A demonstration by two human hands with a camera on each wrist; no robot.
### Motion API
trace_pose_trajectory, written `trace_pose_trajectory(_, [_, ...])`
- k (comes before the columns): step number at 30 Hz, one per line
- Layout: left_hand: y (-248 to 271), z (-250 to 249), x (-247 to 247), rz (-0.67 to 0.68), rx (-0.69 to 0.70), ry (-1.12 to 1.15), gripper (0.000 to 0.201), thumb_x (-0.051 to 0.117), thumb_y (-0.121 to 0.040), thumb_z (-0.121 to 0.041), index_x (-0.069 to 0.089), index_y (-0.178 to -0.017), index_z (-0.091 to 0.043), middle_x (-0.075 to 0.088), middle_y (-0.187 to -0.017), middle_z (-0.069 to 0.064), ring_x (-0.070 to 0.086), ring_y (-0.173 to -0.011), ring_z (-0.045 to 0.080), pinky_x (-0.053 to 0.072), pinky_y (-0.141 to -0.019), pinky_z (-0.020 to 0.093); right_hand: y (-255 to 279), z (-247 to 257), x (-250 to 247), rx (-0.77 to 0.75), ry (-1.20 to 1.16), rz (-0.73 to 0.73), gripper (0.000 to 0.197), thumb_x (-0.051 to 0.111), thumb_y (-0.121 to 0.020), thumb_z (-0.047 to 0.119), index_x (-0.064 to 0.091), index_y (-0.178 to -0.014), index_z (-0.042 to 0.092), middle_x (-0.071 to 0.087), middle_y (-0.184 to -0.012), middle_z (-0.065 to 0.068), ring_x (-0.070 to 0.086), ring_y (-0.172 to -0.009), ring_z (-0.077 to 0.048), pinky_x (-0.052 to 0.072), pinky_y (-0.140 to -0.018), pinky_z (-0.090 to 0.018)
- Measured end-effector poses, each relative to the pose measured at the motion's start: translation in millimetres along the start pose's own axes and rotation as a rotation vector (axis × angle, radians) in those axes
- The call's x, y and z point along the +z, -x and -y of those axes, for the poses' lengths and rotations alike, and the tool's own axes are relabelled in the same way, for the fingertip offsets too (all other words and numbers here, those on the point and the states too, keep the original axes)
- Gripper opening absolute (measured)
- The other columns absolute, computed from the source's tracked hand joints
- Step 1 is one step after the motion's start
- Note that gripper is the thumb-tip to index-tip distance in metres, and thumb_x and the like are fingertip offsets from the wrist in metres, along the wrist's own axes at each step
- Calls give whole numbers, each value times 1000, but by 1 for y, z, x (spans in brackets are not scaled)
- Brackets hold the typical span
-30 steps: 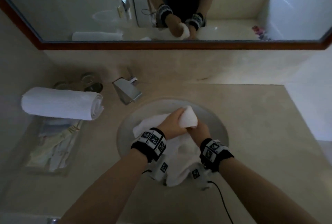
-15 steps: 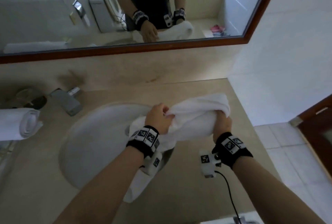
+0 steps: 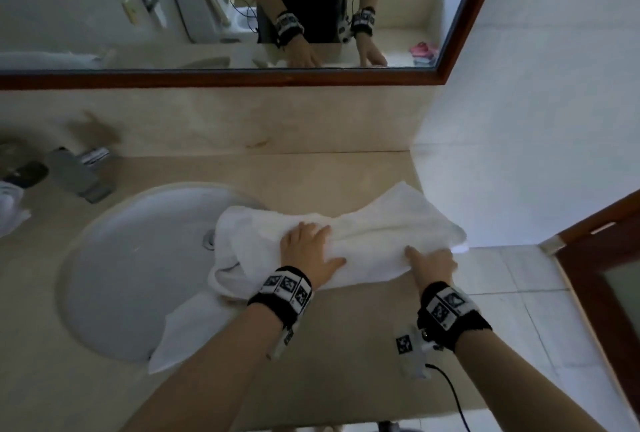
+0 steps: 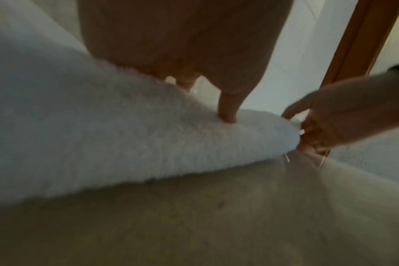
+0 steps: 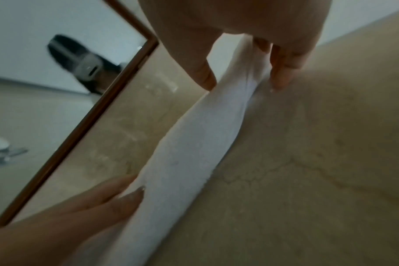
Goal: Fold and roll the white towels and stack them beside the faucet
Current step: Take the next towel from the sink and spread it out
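Left hand (image 3: pixel 310 251) flat, fingers straight, pressing down on white towel (image 3: pixel 367 241). Right hand (image 3: pixel 431 263) at 3 o'clock of it, pinching the towel's near edge. Towel spread across counter (image 3: pixel 346 345), left end draped into sink (image 3: pixel 138 258). Farther, at 10 o'clock, faucet (image 3: pixel 79 175); beyond, mirror (image 3: pixel 104 16).

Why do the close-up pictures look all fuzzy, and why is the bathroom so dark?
Head view: dim, greyish light, with the faucet smeared at the left edge and the mirror frame bent by the wide lens. Left wrist view: the towel and left hand are soft and blurry, too near the camera. Right wrist view: the right hand is blurred and shadowed.
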State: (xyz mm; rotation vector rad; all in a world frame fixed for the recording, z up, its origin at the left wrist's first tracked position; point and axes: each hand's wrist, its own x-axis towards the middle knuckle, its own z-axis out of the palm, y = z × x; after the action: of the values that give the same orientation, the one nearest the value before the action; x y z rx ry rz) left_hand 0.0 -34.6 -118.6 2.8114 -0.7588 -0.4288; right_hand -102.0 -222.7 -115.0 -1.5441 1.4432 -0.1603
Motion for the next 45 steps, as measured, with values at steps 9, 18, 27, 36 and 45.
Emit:
trace_pose_trajectory(9, [-32,-8,-32,318,-39,24,53,52,-91,-47,50,-130,-11,57,-129,12,56,-114,31,44,-92,35,-7,17,25,-132,-263,283,64,51,-92,17,21,-148,24,41,-144,-6,45,-127,-31,41,-105,-51])
trace_pose_trajectory(18, [-31,-13,-18,887,-173,1103,76,69,-77,-45,46,-136,-4,51,-139,19,51,-125,33,40,-107,47,-39,51,14,-160,-43,53,38,39,-97,25,51,-127,6,57,-125,-19,53,-107,-33,38,-90,-34])
trace_pose_trajectory(27, [-103,43,-79,-431,-404,626,27,47,-97,-27,46,-117,-9,60,-116,14,60,-102,34,43,-76,35,-58,43,7,14,214,-37,39,43,-94,12,50,-126,-8,54,-126,-30,53,-115,-42,43,-93,-41])
trace_pose_trajectory(36, [-89,51,-85,748,-153,266,62,78,-75,-19,46,-127,-16,62,-115,9,60,-98,29,50,-80,36,-44,73,39,-778,747,287,51,54,-82,8,53,-132,20,53,-133,-7,49,-124,-29,37,-108,-37])
trace_pose_trajectory(45, [-105,69,-88,-283,-609,565,62,33,-94,-59,41,-135,-13,58,-129,13,57,-114,34,45,-91,40,-28,95,26,-267,1007,594,37,42,-95,12,51,-129,-1,60,-122,-22,61,-86,-28,51,-63,-29])
